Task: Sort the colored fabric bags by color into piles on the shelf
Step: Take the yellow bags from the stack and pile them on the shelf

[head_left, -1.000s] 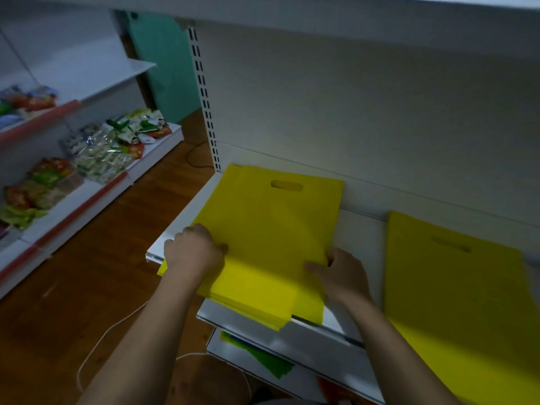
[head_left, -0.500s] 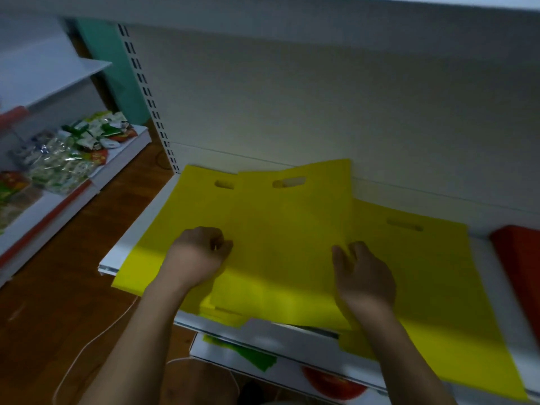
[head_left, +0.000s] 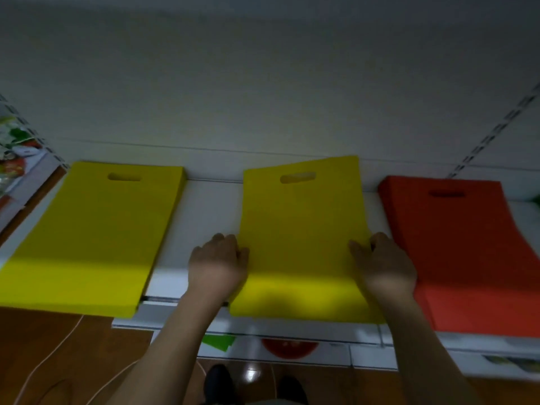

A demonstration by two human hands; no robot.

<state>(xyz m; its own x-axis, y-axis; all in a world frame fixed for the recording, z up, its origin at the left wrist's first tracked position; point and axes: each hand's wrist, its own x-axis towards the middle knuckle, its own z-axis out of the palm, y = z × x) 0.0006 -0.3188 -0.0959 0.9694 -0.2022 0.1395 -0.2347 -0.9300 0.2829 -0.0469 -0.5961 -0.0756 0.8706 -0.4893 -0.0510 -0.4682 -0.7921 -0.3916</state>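
Gripping the middle yellow stack (head_left: 304, 238) by its two long sides, the person has the left hand (head_left: 217, 264) curled round the edge at 9 o'clock and the right hand (head_left: 382, 266) curled round the edge at 3 o'clock. Only the head view is given, so everything rests on it. This stack lies on the white shelf (head_left: 210, 217), handle cut-out toward the back wall at 12 o'clock, its near end hanging over the shelf lip at 6 o'clock. It sits slightly skewed, the top edge rising to the right.

A second yellow pile (head_left: 87, 238) lies well apart at 9 o'clock, and a red pile (head_left: 464, 258) sits just beside the right hand at 3 o'clock, near the held stack but not overlapping it.

To do this step well, I judge both hands should squeeze evenly so the layers stay aligned, then turn the stack square to the back wall. Since two yellow heaps exist, merging them into one probably remains. Lifting rather than dragging would keep the bottom bags from curling or fanning out.

On a lower shelf, green (head_left: 217, 342) and red (head_left: 289, 347) shapes show, too blurred to identify.
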